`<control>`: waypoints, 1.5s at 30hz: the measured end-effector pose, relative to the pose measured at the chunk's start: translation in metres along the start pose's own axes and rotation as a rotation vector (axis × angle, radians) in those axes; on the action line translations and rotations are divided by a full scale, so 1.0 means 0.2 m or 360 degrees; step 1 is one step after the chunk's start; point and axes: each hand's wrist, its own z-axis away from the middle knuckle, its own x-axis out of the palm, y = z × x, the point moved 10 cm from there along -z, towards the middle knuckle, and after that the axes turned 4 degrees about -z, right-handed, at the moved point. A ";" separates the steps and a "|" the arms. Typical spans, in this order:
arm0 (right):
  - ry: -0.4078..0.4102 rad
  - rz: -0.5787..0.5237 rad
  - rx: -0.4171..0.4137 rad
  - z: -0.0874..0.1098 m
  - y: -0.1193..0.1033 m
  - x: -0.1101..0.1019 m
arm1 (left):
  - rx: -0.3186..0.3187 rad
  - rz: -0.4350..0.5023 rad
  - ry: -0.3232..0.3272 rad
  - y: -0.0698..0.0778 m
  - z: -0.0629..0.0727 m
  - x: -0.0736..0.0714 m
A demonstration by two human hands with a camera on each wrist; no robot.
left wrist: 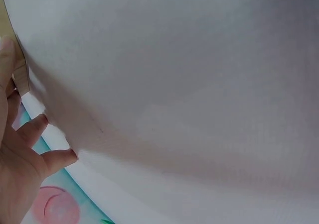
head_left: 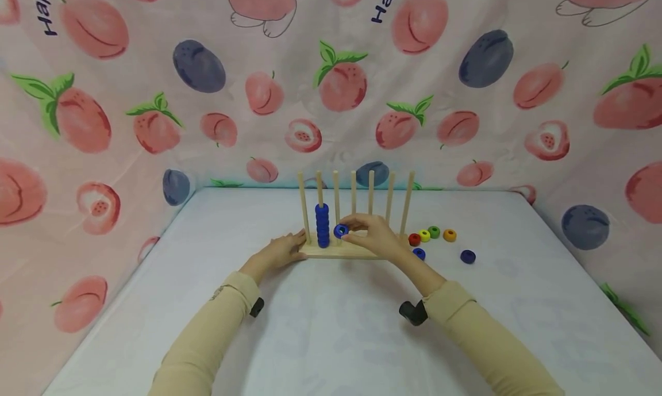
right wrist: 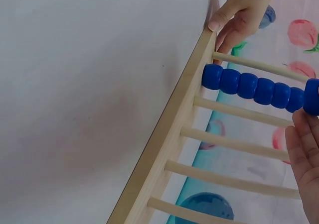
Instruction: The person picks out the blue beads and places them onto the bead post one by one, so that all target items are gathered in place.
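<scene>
A wooden peg rack with a long base (head_left: 341, 253) and several upright pegs stands on the table. Several blue beads (head_left: 322, 226) are stacked on its second peg from the left. My left hand (head_left: 281, 251) grips the left end of the base, thumb at the front edge and fingers behind; in the left wrist view, two fingers (left wrist: 57, 160) spread away from the wood. Between thumb and fingers, my right hand (head_left: 377, 238) pinches a loose blue bead (head_left: 337, 233), its hole facing the head camera, in front of the third peg. The right wrist view crops this bead (right wrist: 311, 97) at its edge.
Right of the rack lie loose beads: red (head_left: 414, 239), yellow (head_left: 424, 235), green (head_left: 434, 232), orange (head_left: 450, 235), blue (head_left: 419, 253) and dark blue (head_left: 468, 257). A fruit-print cloth (head_left: 289, 62) hangs behind the white tabletop (head_left: 320, 327).
</scene>
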 end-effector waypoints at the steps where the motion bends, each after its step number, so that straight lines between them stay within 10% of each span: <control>1: 0.0004 -0.0004 -0.0012 -0.01 -0.01 0.00 | 0.0003 -0.0002 0.0000 0.00 0.00 0.00; 45: 0.0289 0.0124 -0.0296 -0.26 -0.36 -0.15 | 0.0040 -0.0009 -0.0013 0.01 -0.02 -0.01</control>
